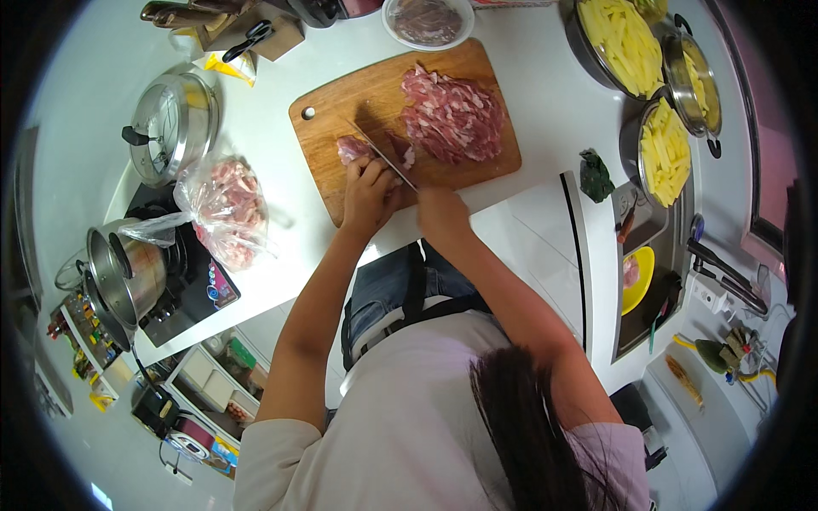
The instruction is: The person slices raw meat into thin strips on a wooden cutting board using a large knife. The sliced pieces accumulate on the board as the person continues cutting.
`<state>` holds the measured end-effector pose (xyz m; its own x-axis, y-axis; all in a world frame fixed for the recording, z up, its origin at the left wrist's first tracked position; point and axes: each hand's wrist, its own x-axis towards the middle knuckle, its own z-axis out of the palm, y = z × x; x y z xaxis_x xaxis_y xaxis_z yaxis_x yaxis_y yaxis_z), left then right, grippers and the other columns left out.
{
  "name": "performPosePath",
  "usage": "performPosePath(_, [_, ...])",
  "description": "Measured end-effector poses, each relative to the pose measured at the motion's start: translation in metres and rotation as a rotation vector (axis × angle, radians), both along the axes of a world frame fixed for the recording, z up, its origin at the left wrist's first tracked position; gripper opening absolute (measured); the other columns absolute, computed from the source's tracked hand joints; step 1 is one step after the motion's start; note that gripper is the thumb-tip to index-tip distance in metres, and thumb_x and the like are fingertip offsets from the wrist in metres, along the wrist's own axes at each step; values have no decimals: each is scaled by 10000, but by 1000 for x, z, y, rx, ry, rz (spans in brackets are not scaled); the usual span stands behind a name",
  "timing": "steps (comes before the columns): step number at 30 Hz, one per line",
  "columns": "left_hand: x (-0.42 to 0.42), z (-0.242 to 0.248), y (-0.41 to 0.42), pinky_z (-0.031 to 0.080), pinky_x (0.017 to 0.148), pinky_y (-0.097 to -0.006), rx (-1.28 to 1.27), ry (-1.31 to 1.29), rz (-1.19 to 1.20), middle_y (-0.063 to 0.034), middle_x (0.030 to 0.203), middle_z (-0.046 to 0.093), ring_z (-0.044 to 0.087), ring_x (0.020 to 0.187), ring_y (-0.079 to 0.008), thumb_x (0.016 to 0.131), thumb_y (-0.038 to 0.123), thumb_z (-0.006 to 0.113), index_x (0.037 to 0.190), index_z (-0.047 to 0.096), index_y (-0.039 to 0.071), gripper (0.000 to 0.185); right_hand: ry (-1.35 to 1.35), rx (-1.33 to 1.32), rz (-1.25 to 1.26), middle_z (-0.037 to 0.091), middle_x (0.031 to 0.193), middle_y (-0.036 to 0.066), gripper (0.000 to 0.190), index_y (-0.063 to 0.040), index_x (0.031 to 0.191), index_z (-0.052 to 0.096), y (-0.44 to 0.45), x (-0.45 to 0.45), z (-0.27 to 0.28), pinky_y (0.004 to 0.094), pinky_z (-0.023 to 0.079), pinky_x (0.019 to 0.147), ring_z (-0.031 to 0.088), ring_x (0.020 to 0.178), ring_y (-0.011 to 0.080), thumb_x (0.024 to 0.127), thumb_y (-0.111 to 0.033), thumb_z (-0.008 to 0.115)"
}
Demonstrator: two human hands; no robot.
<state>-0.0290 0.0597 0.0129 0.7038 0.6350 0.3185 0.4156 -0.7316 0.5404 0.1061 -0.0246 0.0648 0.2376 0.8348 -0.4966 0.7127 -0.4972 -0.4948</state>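
Note:
A wooden cutting board point(345, 83) lies on the white counter before me. My right hand point(442, 214) grips a kitchen knife point(390, 161) at the board's near edge; its blade points away and to the left, and the handle is hidden in my fist. With bent fingers my left hand point(369, 195) presses on a chunk of raw meat point(353, 149) left of the blade. A smaller cut piece point(401, 148) rests just right of the blade. Farther right on the board is a heap of sliced raw meat point(452, 118).
Left of the board sits a clear plastic bag of raw meat point(231, 214), near a lidded pot point(176, 128) and an induction cooktop point(192, 281). A bowl of meat point(427, 22) stands behind the board. Pots of cut potato strips point(664, 153) are at right, beside the sink point(658, 300).

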Motion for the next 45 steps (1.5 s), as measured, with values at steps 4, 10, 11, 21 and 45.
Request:
performPosePath(4, [-11,-3,-7,430,895,-414,-85,84,25,-75,1080,571,496,1045,-331,629,85,725,936,660,108,315,62,163,-23,648,832,256,147,19,902,632,31,-3,-11,512,508,721,635,799,432,826,-93,574])
performPosePath(10, [-20,18,-1,425,917,-431,-117,40,132,-107,1129,560,499,1066,-349,730,127,710,1067,654,118,342,126,186,-96,632,823,277,186,54,901,621,5,15,-26,515,479,705,612,790,454,840,-120,595])
performPosePath(11, [-19,20,5,427,914,-435,-70,42,155,-112,1136,560,501,1063,-353,750,131,698,1076,650,115,330,140,164,-107,629,819,278,191,58,898,618,2,18,-24,512,475,702,609,792,455,840,-124,602])
performPosePath(21, [-26,13,27,459,796,-415,-75,265,393,-125,996,541,528,945,-321,828,255,673,1009,620,74,262,102,290,-59,618,739,261,238,24,781,612,-5,21,10,528,488,665,614,736,449,876,-192,582])
performPosePath(45, [-31,9,4,461,803,-434,105,-8,153,-157,1012,593,564,961,-372,733,34,634,906,624,46,173,-28,71,-23,619,744,239,213,19,841,594,-19,2,35,512,484,669,618,734,422,909,-173,530])
